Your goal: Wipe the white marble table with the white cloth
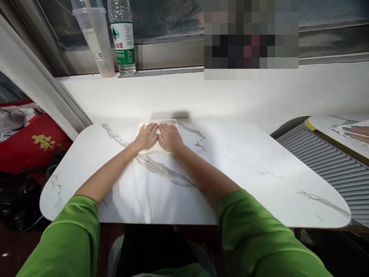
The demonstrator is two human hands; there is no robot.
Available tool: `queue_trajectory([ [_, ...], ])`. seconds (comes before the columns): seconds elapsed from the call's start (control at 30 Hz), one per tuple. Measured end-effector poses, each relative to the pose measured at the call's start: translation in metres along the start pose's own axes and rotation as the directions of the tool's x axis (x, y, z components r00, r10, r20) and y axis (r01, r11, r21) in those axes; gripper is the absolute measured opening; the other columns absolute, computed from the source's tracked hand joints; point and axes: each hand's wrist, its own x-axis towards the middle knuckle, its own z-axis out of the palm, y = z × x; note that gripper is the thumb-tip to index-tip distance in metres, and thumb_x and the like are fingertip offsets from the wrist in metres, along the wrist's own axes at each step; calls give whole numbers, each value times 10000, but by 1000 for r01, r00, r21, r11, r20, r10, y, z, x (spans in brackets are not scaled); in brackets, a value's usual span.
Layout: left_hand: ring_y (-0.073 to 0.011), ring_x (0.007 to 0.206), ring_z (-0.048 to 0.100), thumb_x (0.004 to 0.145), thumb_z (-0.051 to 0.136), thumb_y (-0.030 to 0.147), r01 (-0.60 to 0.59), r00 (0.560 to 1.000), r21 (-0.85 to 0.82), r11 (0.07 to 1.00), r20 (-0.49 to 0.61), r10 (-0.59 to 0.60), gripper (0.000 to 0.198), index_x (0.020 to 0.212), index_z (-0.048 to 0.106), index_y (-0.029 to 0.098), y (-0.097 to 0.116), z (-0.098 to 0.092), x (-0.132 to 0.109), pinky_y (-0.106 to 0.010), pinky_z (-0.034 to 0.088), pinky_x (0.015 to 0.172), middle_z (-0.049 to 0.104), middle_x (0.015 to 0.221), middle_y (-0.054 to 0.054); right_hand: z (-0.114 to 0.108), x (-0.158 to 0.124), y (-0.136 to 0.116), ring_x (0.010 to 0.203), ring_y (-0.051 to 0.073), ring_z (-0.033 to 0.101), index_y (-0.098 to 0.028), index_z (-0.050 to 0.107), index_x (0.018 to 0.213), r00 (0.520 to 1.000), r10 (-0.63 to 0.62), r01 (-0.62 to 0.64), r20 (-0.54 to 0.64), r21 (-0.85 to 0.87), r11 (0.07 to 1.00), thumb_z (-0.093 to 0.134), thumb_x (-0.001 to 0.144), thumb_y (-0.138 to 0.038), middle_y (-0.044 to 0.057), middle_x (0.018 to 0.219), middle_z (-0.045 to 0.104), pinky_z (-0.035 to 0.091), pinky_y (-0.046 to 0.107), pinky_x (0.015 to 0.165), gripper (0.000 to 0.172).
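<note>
Both my hands lie flat, side by side, on a pale folded cloth (155,147) near the far edge of the white marble-patterned table (245,161). My left hand (147,137) presses on the cloth's left part with its fingers stretched forward. On the right part rests my right hand (169,137), its fingers also out straight, the thumbs almost touching. The cloth shows between and in front of the hands; the rest of it is hidden beneath them.
On the window ledge stand an empty plastic cup (96,42) and a water bottle (123,42). A red bag (37,144) is at the left. At the right, beyond a ribbed grey panel (325,161), another person's hand (357,132) rests on a white cloth on a second table.
</note>
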Motion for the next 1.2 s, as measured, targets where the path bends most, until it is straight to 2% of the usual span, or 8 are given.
queue_trajectory([
  [0.13, -250, 1465, 336, 968, 332, 197, 12, 1000, 2, 1000, -2, -12, 533, 1484, 383, 73, -14, 2, 32, -466, 208, 1220, 386, 1576, -150, 10, 34, 16, 1397, 289, 417, -13, 487, 1417, 1000, -4, 3, -19, -2, 1000, 319, 931, -187, 197, 1497, 491, 255, 456, 1163, 543],
  [0.27, -240, 1453, 357, 958, 331, 182, 9, 1000, -13, 1000, -23, -10, 524, 1470, 411, 101, -20, 2, 46, -450, 215, 1219, 419, 1558, -137, 15, 50, 25, 1385, 277, 433, -38, 503, 1405, 1000, -3, 3, -26, 0, 1000, 310, 930, -181, 182, 1484, 511, 269, 451, 1155, 533],
  [0.43, -231, 1473, 325, 974, 316, 192, 30, 999, -28, 999, -20, -31, 528, 1492, 384, 117, -18, 4, 44, -453, 184, 1229, 385, 1582, -122, 13, 46, 24, 1415, 260, 401, -37, 475, 1434, 1000, 22, -22, -15, 9, 1000, 296, 937, -179, 161, 1519, 476, 239, 444, 1183, 547],
  [0.57, -238, 1488, 297, 982, 313, 202, 41, 999, -19, 999, -18, -41, 529, 1499, 372, 105, -13, 6, 30, -476, 172, 1230, 359, 1594, -135, 9, 32, 16, 1420, 275, 403, -39, 479, 1437, 1000, 15, -15, -23, 2, 1000, 310, 943, -190, 169, 1521, 470, 242, 460, 1184, 543],
  [0.67, -240, 1492, 292, 989, 320, 219, 30, 999, -27, 999, -16, -30, 523, 1501, 374, 126, -7, 5, 8, -484, 164, 1231, 360, 1595, -133, 5, 11, 4, 1420, 277, 406, -37, 480, 1439, 1000, 1, -2, -19, -11, 1000, 316, 945, -192, 164, 1520, 472, 248, 454, 1184, 543],
  [0.77, -244, 1498, 279, 995, 317, 226, 13, 1000, -30, 999, -7, -14, 527, 1505, 366, 105, 1, 2, -25, -477, 156, 1236, 351, 1597, -143, 0, -19, -14, 1419, 281, 406, -24, 473, 1442, 1000, -5, 4, -19, -23, 1000, 318, 944, -195, 173, 1520, 468, 243, 456, 1187, 549],
  [1.07, -264, 1500, 277, 1019, 263, 287, -79, 997, -22, 997, -27, 78, 545, 1508, 364, 67, 32, -12, -158, -492, 148, 1245, 359, 1590, -156, -17, -132, -88, 1409, 320, 416, 21, 482, 1430, 995, -61, 60, -73, -22, 998, 328, 941, -227, 200, 1498, 487, 254, 490, 1187, 569],
  [1.2, -278, 1489, 306, 1002, 271, 272, -41, 996, -15, 999, -76, 40, 557, 1494, 392, 42, 42, -15, -202, -510, 177, 1239, 395, 1566, -172, -22, -161, -112, 1408, 318, 420, 10, 489, 1431, 989, -133, 132, -72, -17, 991, 327, 939, -234, 191, 1497, 490, 258, 489, 1195, 572],
])
